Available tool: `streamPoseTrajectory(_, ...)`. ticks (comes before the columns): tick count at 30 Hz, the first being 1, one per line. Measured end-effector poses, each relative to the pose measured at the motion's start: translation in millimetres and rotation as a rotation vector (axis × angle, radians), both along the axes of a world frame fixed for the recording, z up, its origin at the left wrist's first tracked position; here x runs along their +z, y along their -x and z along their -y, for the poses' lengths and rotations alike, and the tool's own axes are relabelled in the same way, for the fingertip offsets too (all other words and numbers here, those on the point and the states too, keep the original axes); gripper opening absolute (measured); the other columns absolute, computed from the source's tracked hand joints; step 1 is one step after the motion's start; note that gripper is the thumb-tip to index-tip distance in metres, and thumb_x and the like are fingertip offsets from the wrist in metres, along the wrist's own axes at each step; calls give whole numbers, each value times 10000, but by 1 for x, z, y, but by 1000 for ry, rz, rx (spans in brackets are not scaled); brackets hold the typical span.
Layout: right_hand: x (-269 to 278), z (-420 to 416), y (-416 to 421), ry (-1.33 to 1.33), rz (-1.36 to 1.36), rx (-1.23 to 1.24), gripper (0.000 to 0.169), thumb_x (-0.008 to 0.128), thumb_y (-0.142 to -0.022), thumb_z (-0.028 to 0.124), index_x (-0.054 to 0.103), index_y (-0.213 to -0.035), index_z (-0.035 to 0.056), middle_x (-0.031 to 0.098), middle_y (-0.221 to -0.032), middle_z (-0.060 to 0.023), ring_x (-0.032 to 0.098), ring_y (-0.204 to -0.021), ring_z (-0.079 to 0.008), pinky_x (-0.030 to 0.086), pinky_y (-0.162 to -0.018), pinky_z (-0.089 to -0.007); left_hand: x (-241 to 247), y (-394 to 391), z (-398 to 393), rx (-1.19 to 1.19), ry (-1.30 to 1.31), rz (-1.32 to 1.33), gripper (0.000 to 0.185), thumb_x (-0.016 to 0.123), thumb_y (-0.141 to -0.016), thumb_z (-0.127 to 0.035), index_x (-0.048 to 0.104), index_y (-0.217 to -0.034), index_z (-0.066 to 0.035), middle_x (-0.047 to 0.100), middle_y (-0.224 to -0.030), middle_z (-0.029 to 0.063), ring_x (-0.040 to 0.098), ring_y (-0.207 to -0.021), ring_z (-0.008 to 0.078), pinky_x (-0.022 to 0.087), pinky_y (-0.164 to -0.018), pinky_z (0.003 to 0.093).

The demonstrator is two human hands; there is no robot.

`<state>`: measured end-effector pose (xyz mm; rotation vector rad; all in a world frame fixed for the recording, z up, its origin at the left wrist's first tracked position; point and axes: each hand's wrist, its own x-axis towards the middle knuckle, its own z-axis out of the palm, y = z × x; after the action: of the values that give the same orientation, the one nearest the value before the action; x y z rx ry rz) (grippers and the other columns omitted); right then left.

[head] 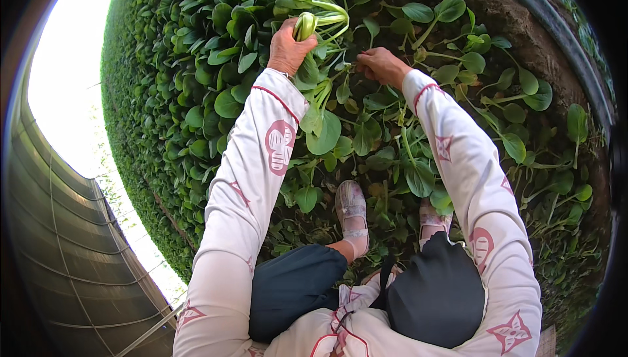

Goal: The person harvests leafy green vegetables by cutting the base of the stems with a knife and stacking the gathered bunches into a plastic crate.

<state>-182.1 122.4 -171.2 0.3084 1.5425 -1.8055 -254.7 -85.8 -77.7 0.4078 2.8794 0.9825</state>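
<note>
My left hand [289, 49] grips a leafy green, apparently pak choi [307, 24], around its thick pale stems. The stems bend over to the right, and leaves spread above and below the fist. My right hand [382, 66] is a short way to the right, its fingers curled low over the loose leaves. A small reddish bit shows at its fingertips; whether it holds something is hidden. Close by on its right lie cut or fallen leaves [449, 9] with long stems.
A dense bed of standing greens [196, 62] fills the left side. Loose leaves cover the soil around my shoes [352, 205]. Bare soil [520, 13] and a grey curved edging or pipe [554, 18] run along the right. A ribbed greenhouse wall [64, 239] rises at lower left.
</note>
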Motion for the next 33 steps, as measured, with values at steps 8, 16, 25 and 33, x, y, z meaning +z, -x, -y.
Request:
streamPoseTrajectory(8, 74, -34, -43, 410, -230, -681, 406, 625, -925, 384, 562, -1131, 40, 590, -737, 20, 323, -457, -7, 250, -392, -194, 58, -64, -46, -192, -205, -38, 303, 698, -725, -90, 643, -1006, 6, 618, -1110, 98, 618, -976, 246, 475, -871, 315)
streamPoseTrajectory(16, 70, -114, -79, -552, -686, -321, 227, 641, -889, 118, 629, -1090, 13, 639, -741, -72, 579, -650, -114, 485, -649, -259, 112, -110, -54, -203, -172, 50, 259, 666, -764, -44, 634, -1012, 21, 611, -1104, 81, 619, -853, 186, 495, -781, 292)
streamPoseTrajectory(25, 123, -79, -96, 230, -538, -542, 492, 722, -851, 370, 601, -1199, 44, 620, -942, 45, 475, -688, -30, 387, -604, -183, 132, -131, -67, 142, -748, 957, 385, 672, -855, -221, 603, -1158, 7, 623, -824, 41, 586, -716, 99, 472, -702, 244)
streamPoseTrajectory(33, 112, -75, -90, 42, -495, -514, 417, 706, -872, 378, 616, -1064, 19, 561, -821, 54, 476, -729, -31, 393, -639, -184, 138, -123, -95, -144, -387, 347, 552, 716, -834, -139, 506, -1333, -34, 592, -1185, 86, 605, -978, 124, 471, -926, 303)
